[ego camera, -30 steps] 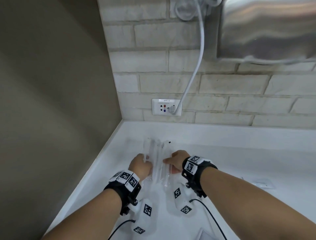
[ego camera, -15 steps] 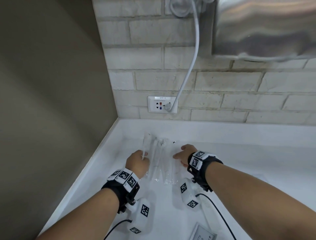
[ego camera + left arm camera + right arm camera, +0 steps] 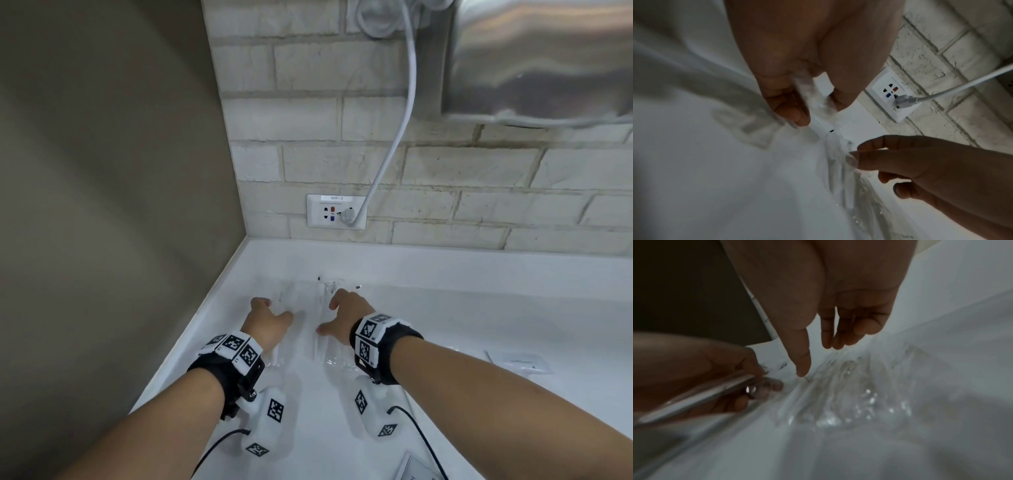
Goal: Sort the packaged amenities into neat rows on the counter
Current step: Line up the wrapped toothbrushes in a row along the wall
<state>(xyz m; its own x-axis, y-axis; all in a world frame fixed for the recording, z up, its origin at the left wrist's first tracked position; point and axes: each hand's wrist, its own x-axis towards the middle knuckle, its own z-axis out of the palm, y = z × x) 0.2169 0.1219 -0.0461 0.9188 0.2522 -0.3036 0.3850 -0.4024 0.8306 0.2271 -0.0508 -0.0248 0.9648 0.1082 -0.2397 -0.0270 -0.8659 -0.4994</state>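
Several long clear packets (image 3: 317,310) with slim white items inside lie side by side on the white counter (image 3: 445,308) near the corner. My left hand (image 3: 270,322) pinches the leftmost packet (image 3: 821,128) between thumb and fingers (image 3: 797,116), slightly apart from the others. In the right wrist view that packet (image 3: 705,395) runs as a long strip under my left hand (image 3: 748,378). My right hand (image 3: 342,315) rests with relaxed fingers on the other packets (image 3: 849,386), its thumb tip (image 3: 802,371) touching the plastic. It grips nothing.
A dark side wall (image 3: 102,205) bounds the counter on the left, and a brick wall with a socket (image 3: 337,211) and white cable (image 3: 394,147) stands behind. A steel box (image 3: 548,58) hangs upper right. A flat sachet (image 3: 520,363) lies right, a card (image 3: 418,471) near the front.
Both hands have slid along the packets toward the back wall and moved apart. The left hand has drawn one packet off to the left of the others.
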